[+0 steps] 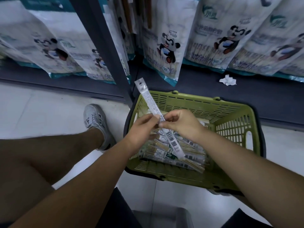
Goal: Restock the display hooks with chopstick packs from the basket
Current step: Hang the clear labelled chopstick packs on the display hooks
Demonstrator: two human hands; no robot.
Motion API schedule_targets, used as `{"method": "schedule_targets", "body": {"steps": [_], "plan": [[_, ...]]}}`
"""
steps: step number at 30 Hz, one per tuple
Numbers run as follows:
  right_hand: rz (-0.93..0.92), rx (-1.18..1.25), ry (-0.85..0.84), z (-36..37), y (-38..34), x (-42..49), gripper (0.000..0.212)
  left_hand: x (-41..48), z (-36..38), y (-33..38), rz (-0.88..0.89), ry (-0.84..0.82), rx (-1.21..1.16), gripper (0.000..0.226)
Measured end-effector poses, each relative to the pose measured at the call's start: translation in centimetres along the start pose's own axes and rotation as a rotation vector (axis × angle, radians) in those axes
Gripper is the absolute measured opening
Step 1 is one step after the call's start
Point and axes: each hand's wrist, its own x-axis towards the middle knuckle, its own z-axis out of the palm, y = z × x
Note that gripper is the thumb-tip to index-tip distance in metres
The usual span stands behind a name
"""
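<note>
On the far left, big panda bags (54,50) hang over a dark shelf, and a grey shoe (95,119) stands on the white floor below them. Next comes the left hand (141,129). Its fingers are curled and pinch the middle of one long, thin chopstick pack (148,97). The right hand (182,124) pinches the same pack just beside it, with thumb and fingers. The pack is tilted. Its top end, with the little hanging hole (140,83), points up toward the shelf post (105,46), and its bottom end sits low over the green basket (230,127). Many more packs (164,153) lie flat in the basket. I think the step now is getting this one pack ready to hang. To do it well, hold it near the top, turn the hole to face the hook, and slide it on straight so the thin wrap does not rip. No hook shows here, so look up first. On the right, a crumpled white paper (227,79) lies on the shelf.
</note>
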Motion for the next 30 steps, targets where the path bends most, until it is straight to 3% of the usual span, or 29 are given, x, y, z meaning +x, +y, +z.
{"method": "schedule_targets", "body": {"steps": [5, 9, 13, 16, 21, 26, 30], "plan": [[-0.014, -0.110, 0.027, 0.8, 2.7, 0.8, 0.014, 0.0, -0.9, 0.0, -0.031, 0.185, -0.177, 0.026], [0.059, -0.587, 0.082, -1.4, 8.1, 2.4, 0.026, 0.8, -1.8, 0.6, 0.031, 0.296, -0.166, 0.020], [0.176, -0.889, -0.012, -2.2, 11.1, 4.3, 0.072, 1.0, -1.1, 0.2, 0.036, 0.335, -0.113, 0.021], [0.148, -0.995, -0.042, -1.5, 11.8, 5.8, 0.084, 1.3, -1.0, -0.4, 0.014, 0.351, -0.044, 0.021], [0.075, -1.041, -0.018, -0.6, 12.3, 6.2, 0.066, 1.7, -1.1, -0.6, 0.006, 0.337, -0.064, 0.025], [0.073, -0.875, 0.016, -1.5, 12.4, 5.9, 0.046, 2.1, -0.8, -0.7, -0.006, 0.328, -0.084, 0.018], [0.075, -0.779, 0.042, -2.4, 11.3, 5.3, 0.044, 2.0, -1.0, -0.8, -0.037, 0.308, -0.093, 0.015]]}}
